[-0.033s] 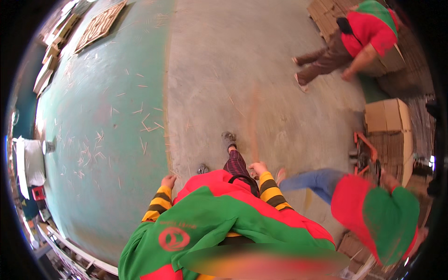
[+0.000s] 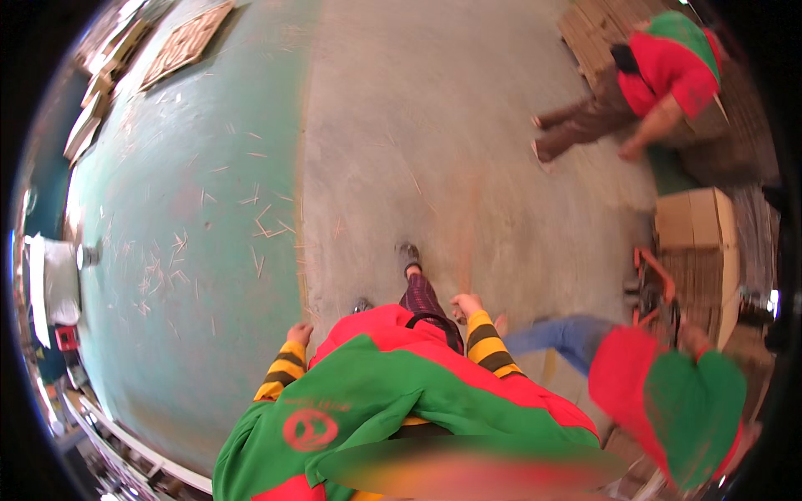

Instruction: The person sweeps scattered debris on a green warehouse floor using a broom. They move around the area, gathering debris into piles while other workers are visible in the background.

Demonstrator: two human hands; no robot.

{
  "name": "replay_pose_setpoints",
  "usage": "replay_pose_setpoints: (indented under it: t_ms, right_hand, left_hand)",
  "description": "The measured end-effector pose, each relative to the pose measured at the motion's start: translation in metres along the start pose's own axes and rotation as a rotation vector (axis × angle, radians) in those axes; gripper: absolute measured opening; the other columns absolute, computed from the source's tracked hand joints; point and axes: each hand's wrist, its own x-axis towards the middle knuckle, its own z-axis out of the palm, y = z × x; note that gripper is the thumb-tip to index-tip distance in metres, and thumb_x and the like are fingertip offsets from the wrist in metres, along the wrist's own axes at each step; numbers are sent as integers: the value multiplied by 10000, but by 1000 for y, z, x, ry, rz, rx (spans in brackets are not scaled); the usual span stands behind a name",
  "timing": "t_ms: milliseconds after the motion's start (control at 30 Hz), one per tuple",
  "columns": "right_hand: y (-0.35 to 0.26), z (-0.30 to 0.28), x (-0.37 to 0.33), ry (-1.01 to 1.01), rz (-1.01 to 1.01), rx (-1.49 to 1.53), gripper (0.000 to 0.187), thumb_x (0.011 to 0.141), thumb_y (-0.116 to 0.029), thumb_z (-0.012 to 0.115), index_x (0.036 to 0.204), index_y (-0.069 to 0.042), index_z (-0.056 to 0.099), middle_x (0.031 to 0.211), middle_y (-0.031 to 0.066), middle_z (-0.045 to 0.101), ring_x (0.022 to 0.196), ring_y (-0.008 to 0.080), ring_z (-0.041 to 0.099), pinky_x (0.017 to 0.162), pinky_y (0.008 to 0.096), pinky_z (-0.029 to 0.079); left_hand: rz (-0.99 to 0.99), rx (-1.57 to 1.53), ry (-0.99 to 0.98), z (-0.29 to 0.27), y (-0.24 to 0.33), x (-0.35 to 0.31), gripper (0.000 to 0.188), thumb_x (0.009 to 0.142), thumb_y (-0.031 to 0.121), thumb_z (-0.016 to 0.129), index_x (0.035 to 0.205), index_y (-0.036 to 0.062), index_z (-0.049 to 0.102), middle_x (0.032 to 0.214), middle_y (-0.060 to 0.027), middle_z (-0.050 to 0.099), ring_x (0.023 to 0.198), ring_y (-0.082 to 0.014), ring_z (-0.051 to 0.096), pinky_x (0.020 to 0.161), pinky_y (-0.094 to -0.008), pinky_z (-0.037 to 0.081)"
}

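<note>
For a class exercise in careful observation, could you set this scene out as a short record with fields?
Left hand: curled, contents unclear
Right hand: curled, contents unclear
Floor: green part left, grey part right
Litter: thin pale sticks, mostly on green
Co-workers: one upper right, one lower right
Right side: cardboard stack, orange frame
Upper left: slatted wooden panel

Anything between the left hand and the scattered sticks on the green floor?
Nothing visible stands between the left hand and the pale sticks ahead on the green floor; the co-worker in blue jeans is beyond the right hand.
</note>
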Motion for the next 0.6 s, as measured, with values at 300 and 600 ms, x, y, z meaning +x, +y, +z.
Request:
replay_pose_setpoints:
  t_ms: [300,600]
  right_hand:
    - [-157,-87,139,-49,370,482,60,702,-117,486,712,-106,428,556,44,451,488,183,439,441,325,377]
    - [-235,130,174,-202,181,-169,65,668,-107,524,701,-73,479,601,73,507,498,231,495,466,383,416]
  left_hand:
    - [-372,-246,220,21,40,-110,363,710,326,606,918,29,634,773,-126,635,676,-220,606,649,-328,474]
    - [-89,-442,236,95,89,-109,376,734,321,577,962,23,607,893,-159,623,877,-280,589,762,-351,450]
